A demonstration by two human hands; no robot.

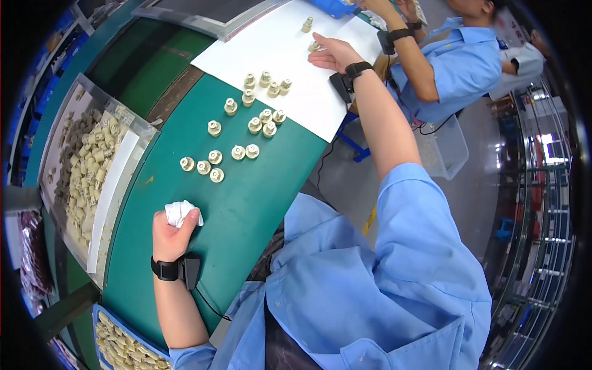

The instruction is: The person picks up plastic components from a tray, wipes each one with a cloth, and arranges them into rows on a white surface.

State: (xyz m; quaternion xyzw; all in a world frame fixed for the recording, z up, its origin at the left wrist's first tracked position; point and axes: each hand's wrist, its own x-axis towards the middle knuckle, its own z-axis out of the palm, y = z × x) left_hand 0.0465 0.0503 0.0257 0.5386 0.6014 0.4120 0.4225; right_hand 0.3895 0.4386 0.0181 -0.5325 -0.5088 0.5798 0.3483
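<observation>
My left hand (pixel 169 237) is closed around a crumpled white cloth (pixel 180 213) above the green table top. My right hand (pixel 336 54) reaches over a white sheet (pixel 296 37) at the far end, with fingers stretched out and thumb apart. Between its thumb and fingers stands a small cream-coloured fitting (pixel 315 46); whether skin touches it I cannot tell. Another such fitting (pixel 307 24) stands just beyond. Several more fittings, round with a stepped top, stand upright in loose groups, some on the sheet's near part (pixel 265 78) and others on the green surface (pixel 215 156).
At the left, a clear-walled tray (pixel 139 117) holds a heap of cream and grey parts. A blue bin (pixel 132 336) of similar parts is at lower left. A co-worker in a blue shirt (pixel 459 61) sits beyond my right arm. A translucent box (pixel 456 151) stands on the floor.
</observation>
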